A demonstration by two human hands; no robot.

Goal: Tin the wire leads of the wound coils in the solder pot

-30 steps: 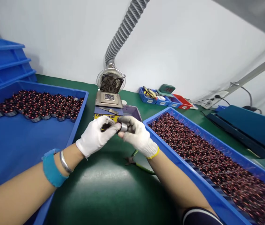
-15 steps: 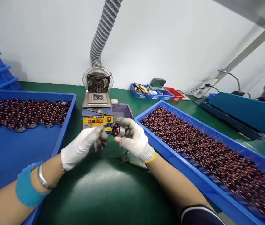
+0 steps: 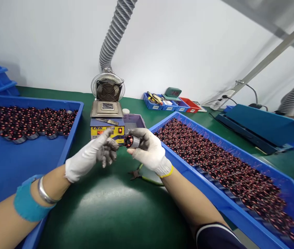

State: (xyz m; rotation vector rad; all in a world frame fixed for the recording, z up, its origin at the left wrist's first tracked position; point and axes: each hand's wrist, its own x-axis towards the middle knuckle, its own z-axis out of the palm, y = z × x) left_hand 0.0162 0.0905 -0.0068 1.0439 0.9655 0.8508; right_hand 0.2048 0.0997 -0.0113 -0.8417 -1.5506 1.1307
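My right hand [image 3: 148,148], in a white glove with grey-stained fingers, grips a small motor stator [image 3: 134,141] by its silver metal shell. Its copper-wound end points left. Just left of it is my left hand [image 3: 102,150], gloved too, with the thumb raised and the fingers loosely apart; I see nothing in it. Behind both hands stands a yellow-fronted solder pot [image 3: 107,133] with lit red digits. Below my right hand, cutting pliers [image 3: 136,174] with green handles lie on the green table [image 3: 110,211], partly hidden by the wrist.
A blue tray [image 3: 32,162] on the left holds many stators; another blue tray [image 3: 224,193] on the right holds many with wires standing up. A fan [image 3: 108,90] under a grey duct [image 3: 115,31], a purple bin [image 3: 136,119] and small parts bins [image 3: 167,108] stand behind.
My left hand has drawn slightly left, away from the stator, and its thumb has lifted. My right hand still holds the stator. The whole view has shifted a little.
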